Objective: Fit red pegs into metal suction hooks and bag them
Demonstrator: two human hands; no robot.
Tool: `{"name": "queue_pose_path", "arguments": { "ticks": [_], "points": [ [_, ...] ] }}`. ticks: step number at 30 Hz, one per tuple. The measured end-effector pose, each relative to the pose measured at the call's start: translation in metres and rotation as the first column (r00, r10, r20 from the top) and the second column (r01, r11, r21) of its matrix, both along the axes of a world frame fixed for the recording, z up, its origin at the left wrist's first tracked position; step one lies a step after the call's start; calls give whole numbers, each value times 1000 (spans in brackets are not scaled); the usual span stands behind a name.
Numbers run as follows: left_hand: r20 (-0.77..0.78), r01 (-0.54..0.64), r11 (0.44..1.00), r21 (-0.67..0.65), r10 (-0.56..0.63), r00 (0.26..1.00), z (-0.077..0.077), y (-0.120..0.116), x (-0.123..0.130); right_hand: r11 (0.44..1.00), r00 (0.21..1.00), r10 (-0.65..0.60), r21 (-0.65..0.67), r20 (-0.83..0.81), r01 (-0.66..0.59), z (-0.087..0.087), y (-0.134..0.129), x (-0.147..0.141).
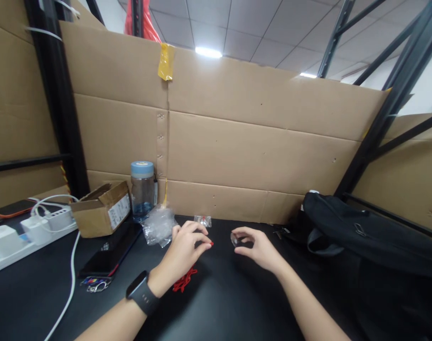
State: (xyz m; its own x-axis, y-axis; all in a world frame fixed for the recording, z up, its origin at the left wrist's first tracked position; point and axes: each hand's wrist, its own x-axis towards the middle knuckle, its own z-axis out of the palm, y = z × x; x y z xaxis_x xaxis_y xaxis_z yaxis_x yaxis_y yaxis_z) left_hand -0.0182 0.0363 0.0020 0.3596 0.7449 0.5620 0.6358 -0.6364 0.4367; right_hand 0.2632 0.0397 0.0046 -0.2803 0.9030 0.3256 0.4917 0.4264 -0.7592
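Note:
My left hand (187,246), with a dark watch (142,292) on its wrist, pinches a tiny red piece (211,243) between thumb and forefinger. It looks like the end of a red cord, but I cannot tell whether it joins the bunched red cord (184,280) lying on the table under that hand. A short way to the right, my right hand (256,246) grips a small clear round object (234,239) between thumb and fingers; its exact kind does not show. The two hands are apart, over the black table (216,312).
Behind the hands lie crumpled clear plastic bags (159,226) and a small clear packet (203,220). A water bottle (142,189), an open cardboard box (101,210), a phone-like black slab (111,251), keys (98,285) and a power strip (34,241) stand left. A black backpack (372,237) fills the right.

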Motion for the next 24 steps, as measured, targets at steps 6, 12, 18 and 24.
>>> {"name": "queue_pose_path", "arguments": {
  "ticks": [6, 12, 18, 24],
  "points": [
    [21, 1, 1000, 13, -1, 1000, -1, -8, 6, 992, 931, 100, -31, -350, -119, -11, -22, -68],
    [13, 26, 998, 58, -27, 1000, 1, -12, 7, 989, 898, 98, -60, -429, -136, -21, -24, -75],
    [17, -9, 1000, 28, 8, 1000, 0, -15, 10, 987, 881, 92, -77, -463, -143, -20, -25, -76],
    [-4, -25, 997, 71, 25, 1000, -3, -18, 12, 977, 884, 116, -110, -452, -184, -21, -24, -73]
  ]
}}
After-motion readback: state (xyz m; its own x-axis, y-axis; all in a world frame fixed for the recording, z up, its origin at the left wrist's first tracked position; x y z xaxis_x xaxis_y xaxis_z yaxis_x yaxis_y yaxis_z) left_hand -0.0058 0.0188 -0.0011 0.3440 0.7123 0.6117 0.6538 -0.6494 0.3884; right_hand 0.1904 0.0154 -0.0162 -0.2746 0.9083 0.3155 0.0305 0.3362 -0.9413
